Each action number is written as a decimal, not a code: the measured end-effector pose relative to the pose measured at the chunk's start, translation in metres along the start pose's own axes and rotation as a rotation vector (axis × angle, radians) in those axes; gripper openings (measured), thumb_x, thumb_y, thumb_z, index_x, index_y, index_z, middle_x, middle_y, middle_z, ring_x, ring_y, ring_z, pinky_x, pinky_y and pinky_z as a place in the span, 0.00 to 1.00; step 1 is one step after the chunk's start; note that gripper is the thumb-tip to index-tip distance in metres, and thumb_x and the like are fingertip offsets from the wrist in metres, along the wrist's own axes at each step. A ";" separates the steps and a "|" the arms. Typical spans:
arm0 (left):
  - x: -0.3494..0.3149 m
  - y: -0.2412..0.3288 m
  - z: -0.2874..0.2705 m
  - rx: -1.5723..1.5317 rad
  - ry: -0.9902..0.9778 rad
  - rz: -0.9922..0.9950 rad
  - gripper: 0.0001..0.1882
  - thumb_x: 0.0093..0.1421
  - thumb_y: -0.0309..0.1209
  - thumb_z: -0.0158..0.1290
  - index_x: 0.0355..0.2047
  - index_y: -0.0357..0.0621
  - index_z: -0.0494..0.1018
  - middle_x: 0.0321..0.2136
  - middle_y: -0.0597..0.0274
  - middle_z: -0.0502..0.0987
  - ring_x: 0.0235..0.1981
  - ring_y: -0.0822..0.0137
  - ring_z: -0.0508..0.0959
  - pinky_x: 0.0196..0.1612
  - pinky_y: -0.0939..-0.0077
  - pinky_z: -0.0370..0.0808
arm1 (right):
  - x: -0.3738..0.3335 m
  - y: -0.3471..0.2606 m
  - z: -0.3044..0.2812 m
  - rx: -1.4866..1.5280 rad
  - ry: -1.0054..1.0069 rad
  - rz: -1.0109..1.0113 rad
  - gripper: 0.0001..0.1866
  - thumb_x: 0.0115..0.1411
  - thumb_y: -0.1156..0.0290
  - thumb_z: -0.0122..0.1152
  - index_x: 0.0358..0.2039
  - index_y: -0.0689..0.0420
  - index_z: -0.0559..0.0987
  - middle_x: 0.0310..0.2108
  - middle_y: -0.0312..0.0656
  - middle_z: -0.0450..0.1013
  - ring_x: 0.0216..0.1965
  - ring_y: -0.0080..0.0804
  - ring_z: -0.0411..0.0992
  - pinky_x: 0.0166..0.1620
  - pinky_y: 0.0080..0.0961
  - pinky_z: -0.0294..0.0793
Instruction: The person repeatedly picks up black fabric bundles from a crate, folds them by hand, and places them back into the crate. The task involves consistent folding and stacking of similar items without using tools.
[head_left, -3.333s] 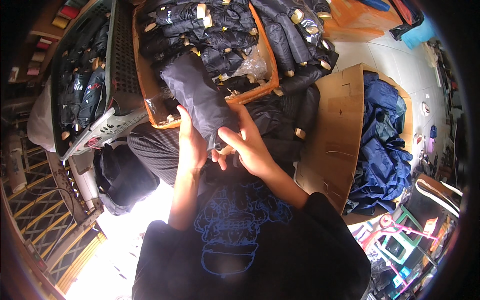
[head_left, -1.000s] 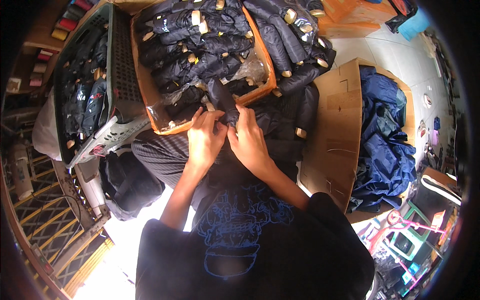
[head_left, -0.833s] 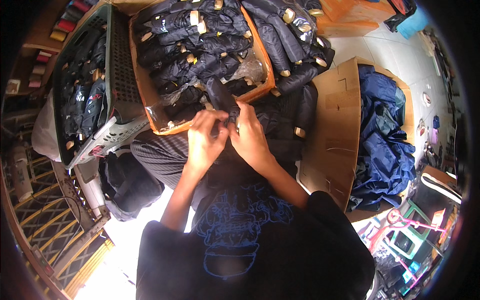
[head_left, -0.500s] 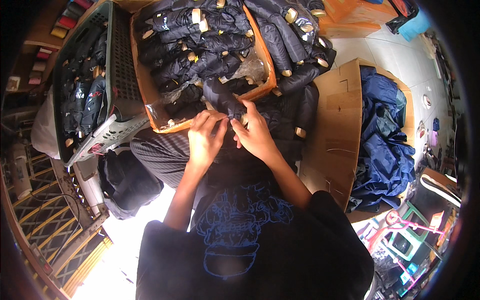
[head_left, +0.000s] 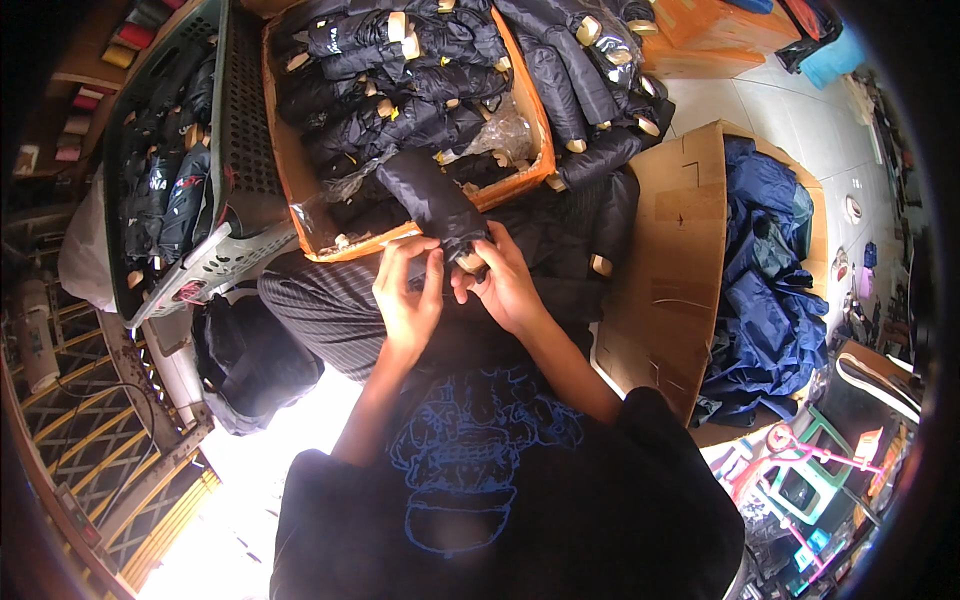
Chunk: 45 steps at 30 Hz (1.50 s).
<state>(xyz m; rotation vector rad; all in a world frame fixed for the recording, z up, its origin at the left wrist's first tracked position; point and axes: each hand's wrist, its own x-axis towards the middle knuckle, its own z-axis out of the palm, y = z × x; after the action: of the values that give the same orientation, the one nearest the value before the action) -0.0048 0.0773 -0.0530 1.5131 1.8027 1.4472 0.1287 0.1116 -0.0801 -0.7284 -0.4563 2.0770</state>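
A black folded umbrella (head_left: 428,195) lies slanted across the near edge of the orange-rimmed cardboard box, its pale handle end toward me. My right hand (head_left: 505,285) is closed round that handle end, with fingers curled under it. Beside the gathered cloth at the same end, my left hand (head_left: 408,295) makes a pinch of thumb and forefinger. Whatever sits between those fingertips is too small to make out. The cardboard box (head_left: 277,150) behind is packed with black folded umbrellas (head_left: 430,90) with pale handles, some in clear plastic.
At left a grey plastic basket (head_left: 262,165) holds more folded umbrellas. Further umbrellas (head_left: 560,85) are piled right of the box. A tall carton (head_left: 665,270) with blue cloth (head_left: 765,300) stands at right. A black bag (head_left: 250,360) lies by my left knee.
The umbrella has swung and come nearer, so more of its length shows to the left. My left hand has shifted slightly down; the right still grips the handle end.
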 end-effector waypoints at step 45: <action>0.034 0.002 0.012 -0.928 -0.065 -0.664 0.25 0.59 0.45 0.53 0.47 0.36 0.68 0.35 0.54 0.77 0.33 0.64 0.78 0.37 0.71 0.77 | -0.011 -0.008 0.008 -0.380 -0.249 -0.015 0.26 0.65 0.77 0.45 0.61 0.52 0.50 0.36 0.44 0.69 0.29 0.29 0.73 0.29 0.24 0.73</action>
<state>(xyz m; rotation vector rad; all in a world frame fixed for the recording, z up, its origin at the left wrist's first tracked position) -0.0062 0.1125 -0.0454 0.4313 1.1157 1.4947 0.1337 0.1064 -0.0657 -0.6788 -1.0127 2.0993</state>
